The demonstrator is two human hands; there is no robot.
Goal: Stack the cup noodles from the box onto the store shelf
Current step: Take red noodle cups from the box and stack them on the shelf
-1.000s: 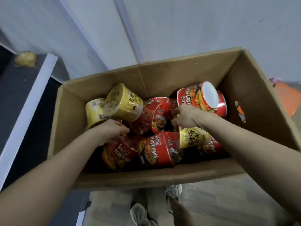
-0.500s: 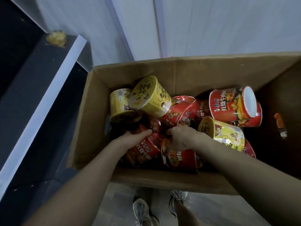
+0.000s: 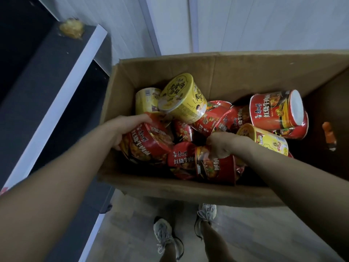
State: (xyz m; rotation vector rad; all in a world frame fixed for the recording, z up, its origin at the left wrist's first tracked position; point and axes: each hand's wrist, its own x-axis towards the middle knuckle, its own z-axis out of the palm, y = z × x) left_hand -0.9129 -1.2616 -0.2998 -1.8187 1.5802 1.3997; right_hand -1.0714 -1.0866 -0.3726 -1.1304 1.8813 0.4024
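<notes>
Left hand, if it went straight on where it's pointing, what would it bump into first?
Probably the big yellow cup lying on its side, just past the red cup that the left hand grips in the box. Depth is hard to judge, though.

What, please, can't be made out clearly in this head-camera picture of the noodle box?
All in the head view:
Right hand: fingertips hidden behind its own knuckles, so its grip is unclear.
Box: floor buried under cup noodles; right end cut off by the frame edge.
Yellow lump on the dark shelf: blurred.
</notes>
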